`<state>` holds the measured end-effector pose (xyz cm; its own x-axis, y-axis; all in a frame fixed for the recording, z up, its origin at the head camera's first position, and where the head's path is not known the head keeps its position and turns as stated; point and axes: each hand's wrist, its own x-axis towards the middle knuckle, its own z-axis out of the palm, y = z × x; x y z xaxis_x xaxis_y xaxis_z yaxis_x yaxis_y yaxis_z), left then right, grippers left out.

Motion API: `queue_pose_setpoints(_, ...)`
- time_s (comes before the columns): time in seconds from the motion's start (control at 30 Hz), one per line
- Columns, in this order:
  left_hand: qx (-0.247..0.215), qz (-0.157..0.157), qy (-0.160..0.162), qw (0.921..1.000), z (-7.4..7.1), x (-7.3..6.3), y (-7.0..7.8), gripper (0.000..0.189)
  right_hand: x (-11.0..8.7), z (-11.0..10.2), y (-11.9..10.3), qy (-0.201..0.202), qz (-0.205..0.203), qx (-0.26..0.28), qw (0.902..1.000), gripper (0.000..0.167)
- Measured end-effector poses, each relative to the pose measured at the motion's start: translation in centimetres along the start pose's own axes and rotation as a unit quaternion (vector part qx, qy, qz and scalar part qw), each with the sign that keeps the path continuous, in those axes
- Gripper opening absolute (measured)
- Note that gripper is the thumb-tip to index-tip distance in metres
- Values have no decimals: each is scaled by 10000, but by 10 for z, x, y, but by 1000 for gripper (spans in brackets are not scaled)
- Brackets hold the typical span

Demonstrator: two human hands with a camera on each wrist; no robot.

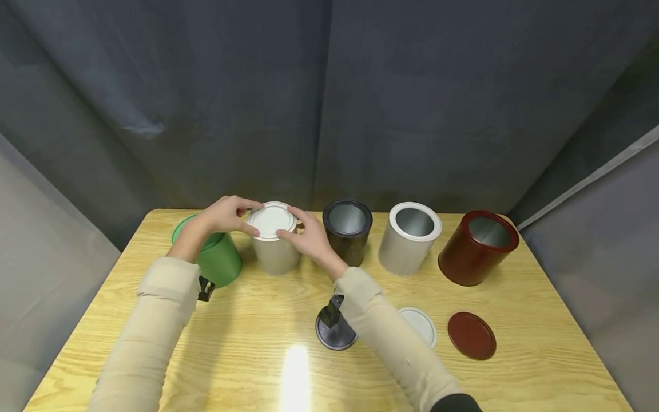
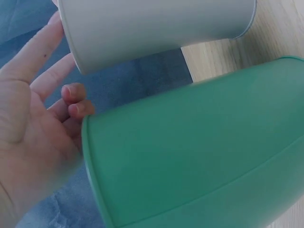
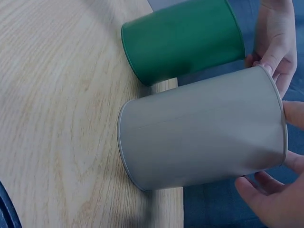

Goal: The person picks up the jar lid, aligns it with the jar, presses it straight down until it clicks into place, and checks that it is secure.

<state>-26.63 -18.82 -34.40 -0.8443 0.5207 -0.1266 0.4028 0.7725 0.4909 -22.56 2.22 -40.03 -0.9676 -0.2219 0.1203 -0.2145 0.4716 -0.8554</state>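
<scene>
A white lid lies on top of a whitish-grey can, which stands upright. From the left, my left hand grips the lid's edge with thumb and index finger. Opposite it, my right hand holds the right edge the same way. In the left wrist view, fingertips of the left hand sit right at the rim of the whitish-grey can. The right wrist view shows the right hand at the can's upper end. A green can stands under my left wrist, its top partly hidden.
To the right stand an open black can, an open white can and an open dark red can. Nearer me lie a black lid, a second white lid and a dark red lid. Grey curtains hang behind.
</scene>
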Motion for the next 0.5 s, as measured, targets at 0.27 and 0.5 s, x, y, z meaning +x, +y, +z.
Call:
queue_pose_setpoints(0.27, 25, -45, 132, 9999, 0, -1, 0, 59, -1, 1, 3, 109, 65, 75, 9999, 56)
queue_pose_setpoints(0.5, -252, -300, 141, 9991, 4, 1, 0, 58, 0, -1, 8, 36, 353, 440, 9984, 55)
